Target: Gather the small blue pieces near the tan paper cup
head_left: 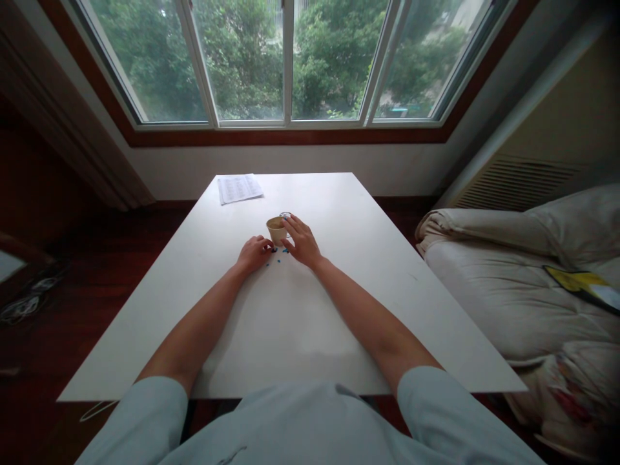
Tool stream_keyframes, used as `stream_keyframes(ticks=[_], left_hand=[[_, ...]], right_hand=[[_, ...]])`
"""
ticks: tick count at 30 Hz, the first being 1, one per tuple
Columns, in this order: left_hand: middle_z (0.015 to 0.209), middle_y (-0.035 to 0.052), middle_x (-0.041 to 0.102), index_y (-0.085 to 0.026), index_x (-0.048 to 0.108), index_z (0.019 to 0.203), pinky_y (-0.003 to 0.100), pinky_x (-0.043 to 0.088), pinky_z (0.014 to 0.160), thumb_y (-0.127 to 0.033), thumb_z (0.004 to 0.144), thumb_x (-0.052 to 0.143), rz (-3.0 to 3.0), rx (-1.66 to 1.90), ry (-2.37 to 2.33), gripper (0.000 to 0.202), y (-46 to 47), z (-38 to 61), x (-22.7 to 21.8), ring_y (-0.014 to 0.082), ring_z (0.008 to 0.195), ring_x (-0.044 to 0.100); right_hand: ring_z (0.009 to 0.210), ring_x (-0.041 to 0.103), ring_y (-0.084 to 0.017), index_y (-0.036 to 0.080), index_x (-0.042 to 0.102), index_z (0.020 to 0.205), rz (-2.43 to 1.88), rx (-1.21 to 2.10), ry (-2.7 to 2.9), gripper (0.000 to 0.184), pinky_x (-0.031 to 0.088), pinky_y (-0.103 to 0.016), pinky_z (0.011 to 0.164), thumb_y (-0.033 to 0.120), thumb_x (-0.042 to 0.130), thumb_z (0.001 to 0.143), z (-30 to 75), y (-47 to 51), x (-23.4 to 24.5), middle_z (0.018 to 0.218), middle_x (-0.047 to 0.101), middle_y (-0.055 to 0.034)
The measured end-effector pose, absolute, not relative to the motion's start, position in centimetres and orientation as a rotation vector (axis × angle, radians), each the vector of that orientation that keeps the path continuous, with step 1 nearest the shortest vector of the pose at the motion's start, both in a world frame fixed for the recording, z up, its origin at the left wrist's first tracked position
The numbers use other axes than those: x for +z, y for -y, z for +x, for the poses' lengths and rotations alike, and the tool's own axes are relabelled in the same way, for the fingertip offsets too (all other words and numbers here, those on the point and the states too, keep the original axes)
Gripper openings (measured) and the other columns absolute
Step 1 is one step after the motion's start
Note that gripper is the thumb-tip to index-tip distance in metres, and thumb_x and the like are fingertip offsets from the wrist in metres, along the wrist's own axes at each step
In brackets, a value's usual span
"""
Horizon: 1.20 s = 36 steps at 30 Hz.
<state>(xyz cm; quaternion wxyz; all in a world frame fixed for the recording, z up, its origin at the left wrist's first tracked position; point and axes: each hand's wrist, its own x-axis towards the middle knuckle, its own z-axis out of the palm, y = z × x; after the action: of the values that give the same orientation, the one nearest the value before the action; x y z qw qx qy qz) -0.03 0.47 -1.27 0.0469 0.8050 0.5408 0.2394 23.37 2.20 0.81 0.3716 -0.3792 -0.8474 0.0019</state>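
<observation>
A small tan cup (274, 234) stands upright on the white table (300, 323). My left hand (256, 254) rests on the tabletop at the cup's near left, fingers curled in and closed. Small blue pieces (279, 261) lie scattered in front of the cup, and a darker one is by the left fingertips. At the cup's right side is my right hand (303, 243), fingers stretched out near the rim and thumb apart below. A thin dark loop (285, 214) shows just behind its fingertips; whether the hand touches it I cannot tell.
Printed paper sheets (239, 188) lie at the table's far left corner. To the right stands a beige padded sofa (475, 284) with a yellow and black item (581, 283) on it. A wide window (288, 64) fills the wall ahead. Cables (29, 300) lie on the dark floor at left.
</observation>
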Motion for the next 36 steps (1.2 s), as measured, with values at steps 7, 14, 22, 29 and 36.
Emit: stream_keyframes(ticks=[7, 14, 22, 29, 36], left_hand=[[0.097, 0.0069, 0.071, -0.023, 0.081, 0.098, 0.036, 0.050, 0.089, -0.022, 0.097, 0.065, 2.460, 0.728, -1.668, 0.016, -0.4, 0.1, -1.2, 0.0212, 0.090, 0.061], [0.098, 0.0074, 0.071, -0.023, 0.078, 0.096, 0.036, 0.050, 0.087, -0.025, 0.098, 0.063, 2.461, 0.717, -1.695, 0.015, -0.5, 0.0, -1.3, 0.0221, 0.091, 0.060], [0.099, 0.0058, 0.070, -0.024, 0.077, 0.096, 0.035, 0.049, 0.087, -0.013, 0.088, 0.063, 2.463, 0.732, -1.655, 0.019, -0.7, -0.4, -1.6, 0.0217, 0.092, 0.060], [0.100, 0.0065, 0.071, -0.024, 0.078, 0.096, 0.035, 0.050, 0.087, -0.016, 0.091, 0.064, 2.434, 0.711, -1.674, 0.017, -0.4, -0.2, -1.1, 0.0219, 0.094, 0.061], [0.100, 0.0070, 0.071, -0.023, 0.078, 0.095, 0.036, 0.050, 0.089, -0.019, 0.093, 0.066, 2.432, 0.680, -1.707, 0.014, -0.4, -0.1, -1.1, 0.0223, 0.095, 0.061]], right_hand=[[0.165, 0.031, -0.033, 0.019, 0.049, 0.162, -1.016, -0.055, 2.193, 0.059, 0.027, -0.057, 0.133, 0.034, 0.054, 0.106, 22.8, -2.8, 0.1, 0.171, 0.045, -0.0140], [0.150, 0.047, -0.027, 0.022, 0.064, 0.144, -0.902, -0.104, 2.046, 0.040, 0.040, -0.048, 0.125, 0.031, 0.052, 0.108, 23.6, -2.0, 0.5, 0.157, 0.058, -0.0126], [0.103, 0.061, -0.025, 0.020, 0.076, 0.107, -0.938, -0.080, 2.386, 0.025, 0.048, -0.039, 0.095, 0.024, 0.051, 0.106, 23.6, -1.2, 0.9, 0.107, 0.073, -0.0115], [0.110, 0.062, -0.026, 0.023, 0.077, 0.115, -1.027, 0.100, 2.502, 0.023, 0.050, -0.038, 0.097, 0.020, 0.064, 0.096, 23.7, -1.5, 0.4, 0.117, 0.074, -0.0097], [0.115, 0.062, -0.027, 0.024, 0.077, 0.127, -1.046, 0.114, 2.501, 0.033, 0.052, -0.039, 0.101, 0.023, 0.069, 0.095, 23.7, -2.1, -0.5, 0.123, 0.072, -0.0108]])
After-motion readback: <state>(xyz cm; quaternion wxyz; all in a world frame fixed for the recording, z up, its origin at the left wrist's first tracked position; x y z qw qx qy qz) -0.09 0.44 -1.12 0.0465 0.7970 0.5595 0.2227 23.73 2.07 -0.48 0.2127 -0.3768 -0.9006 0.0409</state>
